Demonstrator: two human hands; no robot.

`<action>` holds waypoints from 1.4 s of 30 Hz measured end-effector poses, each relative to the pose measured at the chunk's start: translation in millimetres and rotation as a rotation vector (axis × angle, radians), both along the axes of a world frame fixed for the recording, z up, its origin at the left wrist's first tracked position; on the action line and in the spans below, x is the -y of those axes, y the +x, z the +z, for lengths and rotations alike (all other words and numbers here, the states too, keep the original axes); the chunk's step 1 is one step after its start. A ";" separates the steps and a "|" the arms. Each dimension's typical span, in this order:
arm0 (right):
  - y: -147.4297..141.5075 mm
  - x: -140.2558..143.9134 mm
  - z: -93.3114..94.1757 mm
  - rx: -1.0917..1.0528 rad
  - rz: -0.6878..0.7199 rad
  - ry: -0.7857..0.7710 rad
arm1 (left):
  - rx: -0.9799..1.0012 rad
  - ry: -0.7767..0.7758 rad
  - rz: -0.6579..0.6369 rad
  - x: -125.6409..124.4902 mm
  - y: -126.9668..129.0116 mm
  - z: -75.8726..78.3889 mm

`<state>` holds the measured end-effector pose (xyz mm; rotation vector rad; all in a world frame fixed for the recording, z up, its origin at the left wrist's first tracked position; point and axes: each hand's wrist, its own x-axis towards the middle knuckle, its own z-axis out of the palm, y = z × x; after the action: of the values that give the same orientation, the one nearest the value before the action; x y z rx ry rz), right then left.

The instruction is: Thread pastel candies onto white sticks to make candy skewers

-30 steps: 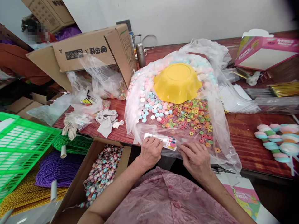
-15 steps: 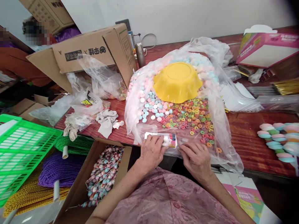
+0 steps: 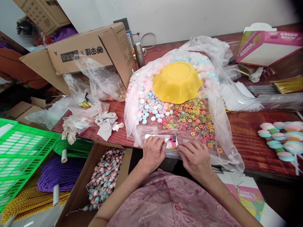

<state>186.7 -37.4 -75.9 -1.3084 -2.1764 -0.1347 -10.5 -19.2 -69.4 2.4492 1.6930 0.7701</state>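
A green plastic crate sits at far left above spools of purple cord. Beside it, an open carton of wrapped lollipops stands below the wooden table. The left hand presses curled fingers onto a small printed packet lying at the table's near edge, on the clear plastic sheet. The right hand touches the packet's other end, fingers bent. Behind lie pastel tablets, coloured candy rings and an upturned yellow bowl. Marshmallow lollipops lie far right.
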 end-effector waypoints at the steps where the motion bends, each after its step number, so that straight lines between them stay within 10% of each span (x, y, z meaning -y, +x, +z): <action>1: -2.8 -2.0 3.1 0.037 0.006 -0.021 | -0.028 -0.010 -0.008 0.3 0.6 0.5; 13: -23.7 -15.3 18.6 0.300 0.097 -0.299 | 0.606 0.028 -0.141 -3.5 0.8 16.0; 17: -23.4 -16.0 21.5 0.303 0.109 -0.318 | 0.528 0.137 -0.210 -4.1 3.6 25.2; 27: -25.4 -12.4 22.3 0.364 0.098 -0.350 | 0.348 -0.107 -0.187 -15.6 -11.3 -13.2; 38: -27.4 -14.3 19.6 0.336 0.115 -0.302 | 1.025 -0.066 -0.286 4.4 5.7 68.9; 42: -28.9 -12.2 20.7 0.319 0.101 -0.284 | 0.905 -0.025 -0.292 -2.9 7.4 68.2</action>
<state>157.8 -25.3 -55.1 -1.4026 -2.6045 0.0076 -3.2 -16.3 -1.2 1.7811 0.9648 1.4703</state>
